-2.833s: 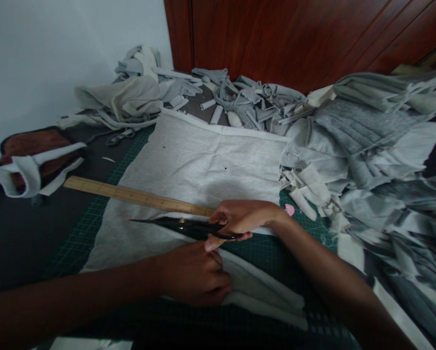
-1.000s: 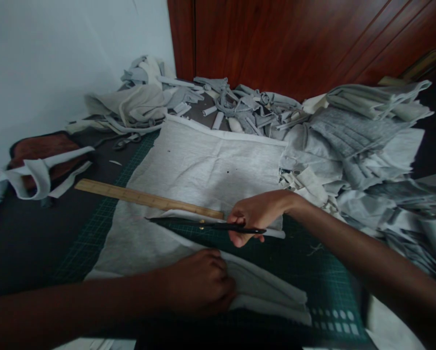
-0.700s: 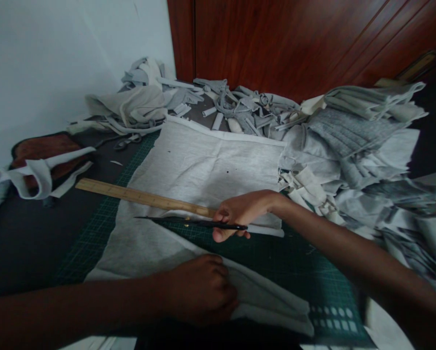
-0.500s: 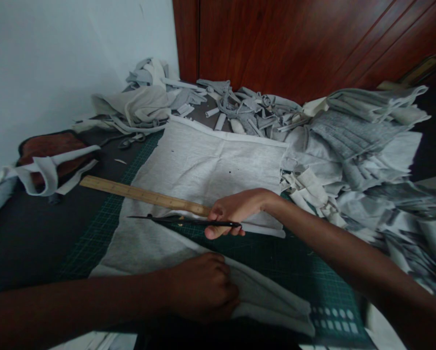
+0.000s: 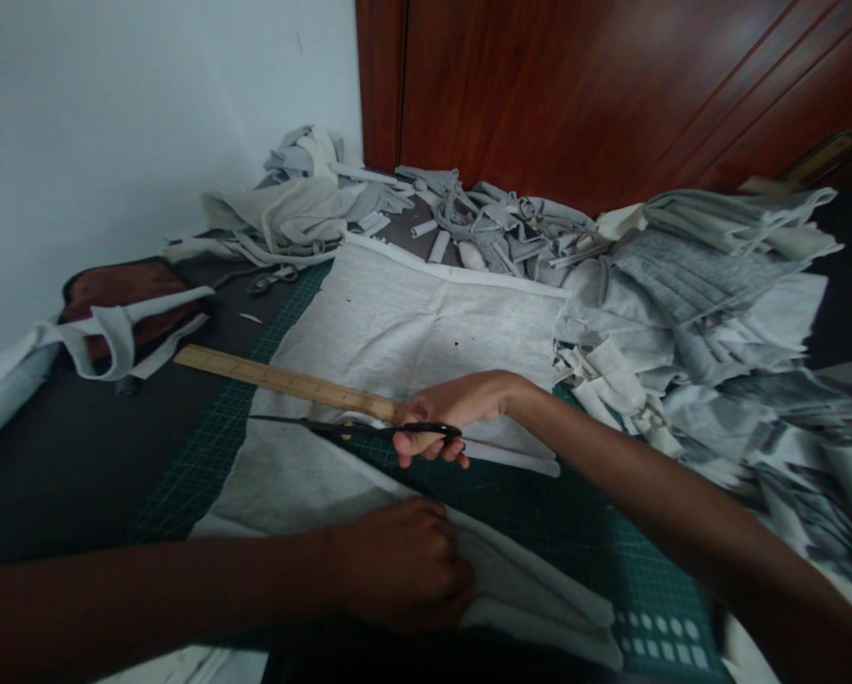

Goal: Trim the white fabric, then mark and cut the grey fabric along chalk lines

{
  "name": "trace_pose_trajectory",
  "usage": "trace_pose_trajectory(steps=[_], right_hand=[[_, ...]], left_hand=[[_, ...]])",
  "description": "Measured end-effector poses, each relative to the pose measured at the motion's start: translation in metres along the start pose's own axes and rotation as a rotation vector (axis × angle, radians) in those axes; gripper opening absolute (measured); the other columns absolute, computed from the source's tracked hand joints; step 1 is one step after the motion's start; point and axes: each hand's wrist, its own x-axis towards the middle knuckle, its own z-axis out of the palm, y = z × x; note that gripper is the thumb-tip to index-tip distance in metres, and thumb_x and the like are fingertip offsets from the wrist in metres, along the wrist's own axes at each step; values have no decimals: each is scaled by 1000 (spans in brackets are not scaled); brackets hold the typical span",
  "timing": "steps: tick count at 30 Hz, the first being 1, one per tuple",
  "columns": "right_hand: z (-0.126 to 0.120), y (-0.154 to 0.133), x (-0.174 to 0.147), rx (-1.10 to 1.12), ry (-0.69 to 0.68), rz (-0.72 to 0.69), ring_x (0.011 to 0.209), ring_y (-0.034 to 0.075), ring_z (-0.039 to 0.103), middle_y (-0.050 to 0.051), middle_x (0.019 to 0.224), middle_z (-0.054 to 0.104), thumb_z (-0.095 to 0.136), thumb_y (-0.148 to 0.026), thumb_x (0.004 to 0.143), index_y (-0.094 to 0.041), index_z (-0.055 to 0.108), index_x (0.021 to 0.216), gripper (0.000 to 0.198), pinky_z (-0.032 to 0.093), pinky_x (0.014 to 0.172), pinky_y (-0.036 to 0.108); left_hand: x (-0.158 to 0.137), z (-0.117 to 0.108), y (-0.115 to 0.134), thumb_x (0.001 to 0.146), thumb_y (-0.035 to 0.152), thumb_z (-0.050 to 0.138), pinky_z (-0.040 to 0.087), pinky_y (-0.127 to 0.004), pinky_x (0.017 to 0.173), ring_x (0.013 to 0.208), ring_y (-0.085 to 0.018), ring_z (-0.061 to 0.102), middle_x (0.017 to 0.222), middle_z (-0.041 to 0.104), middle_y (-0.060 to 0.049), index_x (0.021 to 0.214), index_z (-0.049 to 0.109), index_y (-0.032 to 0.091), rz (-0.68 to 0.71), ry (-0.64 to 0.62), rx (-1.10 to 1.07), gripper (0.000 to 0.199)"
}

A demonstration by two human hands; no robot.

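A: What does the right hand (image 5: pixel 445 408) have?

B: The long-bladed black metal scissors (image 5: pixel 346 429); its fingers are clamped on the handles; the blades point left, their tip over the pale grey fabric sheet (image 5: pixel 411 328).

A: And the left hand (image 5: pixel 406 565)?

B: It rests on the near flap of that sheet, fingers curled in together; their undersides are hidden, so I cannot tell whether they pinch the cloth.

A: Where does the sheet lie?

B: On the green gridded cutting mat (image 5: pixel 532 503); a wedge-shaped split parts the near flap from the larger far piece, and the mat shows through it; the split narrows toward the blades.

A: What lies across the far piece?

B: A flat yellowish wooden ruler (image 5: pixel 290 383); it sits just beyond the scissors, its left end past the sheet's edge, its right end close by the right hand.

A: And around all this?

B: Twisted grey and white fabric scraps (image 5: pixel 493 228) behind, before a glossy red-brown wooden door (image 5: pixel 575 85); layered grey folded cloths (image 5: pixel 674 275) on the right.
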Motion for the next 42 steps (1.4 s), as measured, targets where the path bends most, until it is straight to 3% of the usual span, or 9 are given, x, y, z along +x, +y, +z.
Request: trace_pose_trajectory(steps=[15, 23, 31, 42], right_hand=[[-1, -1, 0, 13, 23, 32, 52, 4, 38, -11, 64, 42, 85, -71, 76, -14, 65, 103, 67, 50, 52, 23], [-4, 2, -4, -18, 7, 24, 53, 5, 40, -11, 65, 43, 82, -76, 75, -12, 66, 108, 75, 55, 57, 26], [-8, 0, -10, -46, -29, 33, 54, 6, 45, -12, 61, 43, 84, -82, 66, -13, 64, 105, 82, 60, 63, 29], [-7, -2, -3, -87, -29, 35, 52, 6, 42, -11, 62, 43, 80, -86, 68, -13, 64, 101, 81, 51, 52, 26]], left_hand=[[0, -3, 1, 93, 31, 76, 45, -35, 59, 53, -17, 61, 60, 68, -1, 68, 62, 20, -14, -1, -1, 30], [0, -2, 1, 92, 33, 76, 48, -36, 60, 52, -19, 61, 59, 67, 0, 68, 63, 21, -12, 0, 13, 30], [1, -3, 1, 93, 32, 74, 47, -37, 59, 52, -18, 62, 60, 68, 0, 68, 64, 20, -2, -15, 4, 29], [1, -5, 1, 95, 31, 73, 49, -36, 62, 54, -18, 63, 60, 68, 1, 70, 65, 20, -7, -32, -2, 28]])
